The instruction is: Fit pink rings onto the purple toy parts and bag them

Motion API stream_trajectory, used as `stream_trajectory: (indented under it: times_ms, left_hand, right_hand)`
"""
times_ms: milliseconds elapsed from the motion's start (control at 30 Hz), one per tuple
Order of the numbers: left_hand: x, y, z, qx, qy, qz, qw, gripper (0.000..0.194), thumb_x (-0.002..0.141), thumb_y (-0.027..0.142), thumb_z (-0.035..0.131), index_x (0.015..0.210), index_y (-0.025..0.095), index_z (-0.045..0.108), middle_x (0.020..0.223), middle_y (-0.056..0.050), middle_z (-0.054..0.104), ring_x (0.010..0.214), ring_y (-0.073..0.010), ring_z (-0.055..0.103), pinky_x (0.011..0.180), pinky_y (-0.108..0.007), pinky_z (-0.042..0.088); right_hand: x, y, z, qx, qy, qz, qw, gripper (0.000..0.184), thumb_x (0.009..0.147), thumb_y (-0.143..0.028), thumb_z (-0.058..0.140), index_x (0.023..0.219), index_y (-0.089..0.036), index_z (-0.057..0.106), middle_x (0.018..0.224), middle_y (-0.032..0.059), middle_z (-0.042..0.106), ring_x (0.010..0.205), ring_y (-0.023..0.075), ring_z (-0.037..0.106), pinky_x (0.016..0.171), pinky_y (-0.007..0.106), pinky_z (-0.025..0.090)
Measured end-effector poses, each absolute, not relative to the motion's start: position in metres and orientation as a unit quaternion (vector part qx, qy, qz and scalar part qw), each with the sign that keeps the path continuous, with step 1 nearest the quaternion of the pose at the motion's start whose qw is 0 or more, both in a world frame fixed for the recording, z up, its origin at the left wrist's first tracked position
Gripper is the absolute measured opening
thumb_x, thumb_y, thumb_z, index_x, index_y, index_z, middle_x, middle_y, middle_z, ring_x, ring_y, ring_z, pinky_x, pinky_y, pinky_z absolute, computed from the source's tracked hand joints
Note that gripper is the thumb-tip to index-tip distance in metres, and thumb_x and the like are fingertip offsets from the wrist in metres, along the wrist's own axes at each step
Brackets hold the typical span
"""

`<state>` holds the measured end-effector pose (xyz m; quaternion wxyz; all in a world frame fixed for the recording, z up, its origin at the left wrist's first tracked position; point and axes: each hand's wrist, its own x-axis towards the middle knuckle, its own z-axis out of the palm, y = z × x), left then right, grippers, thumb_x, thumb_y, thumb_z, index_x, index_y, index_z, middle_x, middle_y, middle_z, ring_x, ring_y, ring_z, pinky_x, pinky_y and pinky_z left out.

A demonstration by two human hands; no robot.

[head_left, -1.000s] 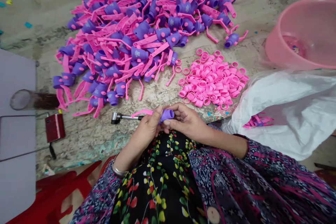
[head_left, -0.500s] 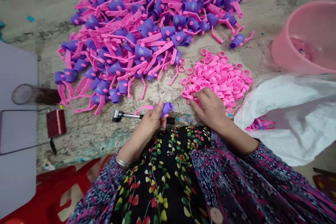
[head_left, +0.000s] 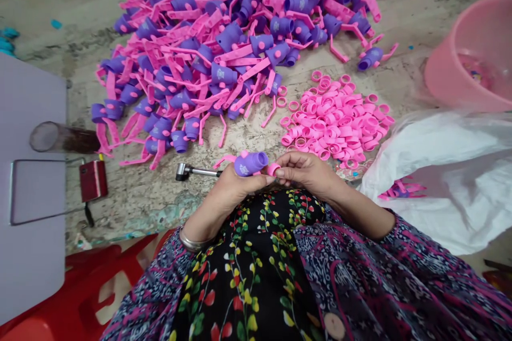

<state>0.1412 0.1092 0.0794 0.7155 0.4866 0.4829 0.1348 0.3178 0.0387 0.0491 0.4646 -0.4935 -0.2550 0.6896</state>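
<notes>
My left hand (head_left: 232, 186) is closed round a purple plastic cup-shaped piece (head_left: 250, 164) with pink arms, its narrow end turned to the right. Between the fingertips of my right hand (head_left: 306, 171) is a small pink ring (head_left: 274, 169), just beside that open end and apart from it. Behind my right hand lies a heap of pink rings (head_left: 336, 122). A hammer (head_left: 196, 171) rests on the table left of my hands, its handle partly hidden by my left hand.
A large pile of purple and pink pieces (head_left: 224, 53) covers the far side. On the right stand a pink tub (head_left: 452, 64) and a white sack (head_left: 448, 186). To the left are a glass of dark drink (head_left: 66, 137), a red box-like object (head_left: 93, 179) and a red chair (head_left: 92, 282).
My right hand has come from the ring heap to my left hand, carrying a pink ring. My left hand has turned the purple piece and holds it lower down.
</notes>
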Motion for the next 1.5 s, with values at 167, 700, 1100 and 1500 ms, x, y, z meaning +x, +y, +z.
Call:
stream_trajectory:
  times_ms: [167, 700, 1100, 1500]
  left_hand:
    - [0.140, 0.109, 0.080, 0.512, 0.462, 0.114, 0.715, 0.020, 0.063, 0.026, 0.080, 0.068, 0.016, 0.063, 0.060, 0.005, 0.056, 0.056, -0.0074, 0.047, 0.055, -0.020, 0.039]
    - [0.142, 0.105, 0.081, 0.525, 0.483, 0.099, 0.694, 0.018, 0.062, 0.026, 0.079, 0.066, 0.017, 0.064, 0.058, 0.004, 0.056, 0.054, -0.0091, 0.047, 0.053, -0.023, 0.036]
    - [0.117, 0.108, 0.078, 0.523, 0.381, 0.078, 0.758, 0.069, 0.082, 0.078, 0.034, 0.081, 0.016, 0.064, 0.055, -0.001, 0.057, 0.043, -0.0075, 0.031, 0.043, -0.024, 0.023]
    - [0.120, 0.105, 0.081, 0.491, 0.381, 0.054, 0.782, 0.060, 0.094, 0.063, 0.027, 0.086, 0.015, 0.063, 0.052, 0.000, 0.057, 0.042, -0.0076, 0.030, 0.042, -0.023, 0.020]
  right_hand:
    - [0.313, 0.038, 0.052, -0.481, -0.262, 0.693, 0.469, 0.023, 0.071, -0.037, 0.083, 0.084, -0.020, 0.074, 0.069, -0.0012, 0.070, 0.058, 0.0074, 0.059, 0.058, 0.021, 0.050]
    - [0.305, 0.032, 0.053, -0.419, -0.189, 0.725, 0.512, 0.021, 0.076, -0.031, 0.080, 0.093, -0.021, 0.073, 0.078, -0.0007, 0.072, 0.068, 0.0081, 0.065, 0.066, 0.021, 0.053]
    - [0.317, 0.029, 0.060, -0.318, -0.178, 0.753, 0.547, 0.025, 0.077, -0.023, 0.080, 0.100, -0.022, 0.069, 0.089, -0.0004, 0.072, 0.075, 0.0096, 0.070, 0.074, 0.022, 0.058]
    - [0.321, 0.031, 0.064, -0.266, -0.091, 0.803, 0.525, 0.028, 0.075, -0.020, 0.081, 0.101, -0.016, 0.071, 0.087, 0.0012, 0.073, 0.073, 0.0088, 0.071, 0.071, 0.018, 0.058]
